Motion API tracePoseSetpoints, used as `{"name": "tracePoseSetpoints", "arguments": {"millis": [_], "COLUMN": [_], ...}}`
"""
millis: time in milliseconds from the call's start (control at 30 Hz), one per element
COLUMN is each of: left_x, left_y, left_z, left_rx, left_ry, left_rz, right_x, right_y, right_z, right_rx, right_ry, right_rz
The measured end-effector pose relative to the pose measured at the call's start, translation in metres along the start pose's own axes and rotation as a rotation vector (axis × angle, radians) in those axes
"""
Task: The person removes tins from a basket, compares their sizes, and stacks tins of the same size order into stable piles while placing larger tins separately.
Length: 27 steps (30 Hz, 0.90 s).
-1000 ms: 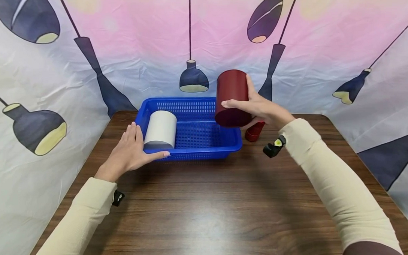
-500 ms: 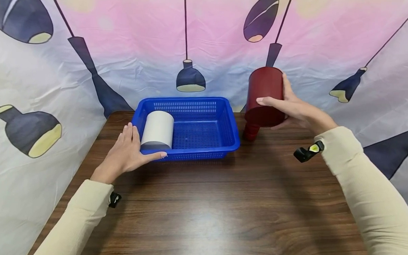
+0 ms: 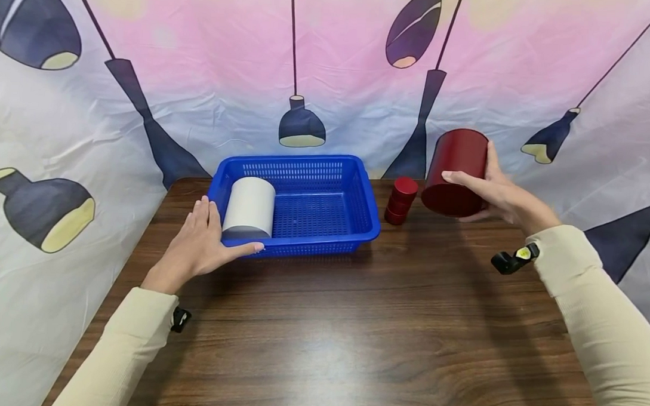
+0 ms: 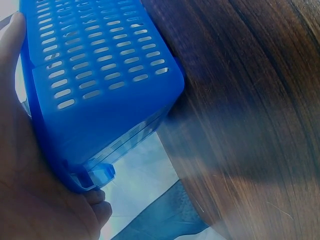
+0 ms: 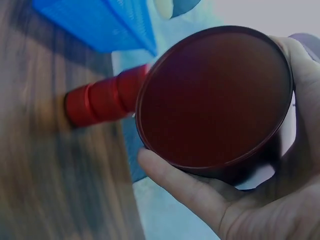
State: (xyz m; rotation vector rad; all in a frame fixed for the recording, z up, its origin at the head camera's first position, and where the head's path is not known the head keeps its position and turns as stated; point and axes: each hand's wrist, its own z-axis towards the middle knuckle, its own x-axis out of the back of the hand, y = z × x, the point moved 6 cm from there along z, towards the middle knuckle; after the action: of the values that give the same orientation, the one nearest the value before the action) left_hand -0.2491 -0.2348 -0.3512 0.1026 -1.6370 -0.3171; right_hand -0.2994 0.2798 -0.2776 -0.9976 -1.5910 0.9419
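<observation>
My right hand (image 3: 505, 191) grips a large dark red cylindrical canister (image 3: 457, 166) around its side, tilted and held up over the table's back right. Its round flat end (image 5: 215, 97) faces the right wrist camera, with the thumb lying along the edge. My left hand (image 3: 194, 246) rests with straight fingers on the left front corner of a blue perforated plastic basket (image 3: 323, 242); its thumb lies along the front rim. Inside the basket, at the left, lies a white cylinder (image 3: 252, 203). Between basket and canister stands a small red ridged cylinder (image 3: 402, 200).
The brown wood-grain table (image 3: 320, 334) stretches in front of the basket. Behind it and at both sides hangs a cloth backdrop (image 3: 211, 67) printed with lamps, close to the table's back edge.
The right hand has carried the canister to the right, from over the basket's right end to beyond the small red cylinder, which now shows fully. The left hand has stayed on the basket.
</observation>
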Motion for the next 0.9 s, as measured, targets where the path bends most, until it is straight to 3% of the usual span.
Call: {"name": "tracePoseSetpoints", "arguments": {"millis": [467,700,900], "left_x": [0.001,0.001,0.001], "left_y": [0.002,0.002,0.002], "left_z": [-0.001,-0.002,-0.002], "left_rx": [-0.001,0.001,0.005], "left_ry": [0.003,0.002,0.001], "left_rz": [0.007,0.007,0.005], "right_x": [0.007,-0.001,-0.007], "right_y": [0.051,0.076,0.086], "right_z": [0.019,0.027,0.034], "right_rx": [0.175,0.147,0.19], "right_ry": [0.241,0.358,0.436], "right_rz": [-0.304,-0.426,-0.453]}}
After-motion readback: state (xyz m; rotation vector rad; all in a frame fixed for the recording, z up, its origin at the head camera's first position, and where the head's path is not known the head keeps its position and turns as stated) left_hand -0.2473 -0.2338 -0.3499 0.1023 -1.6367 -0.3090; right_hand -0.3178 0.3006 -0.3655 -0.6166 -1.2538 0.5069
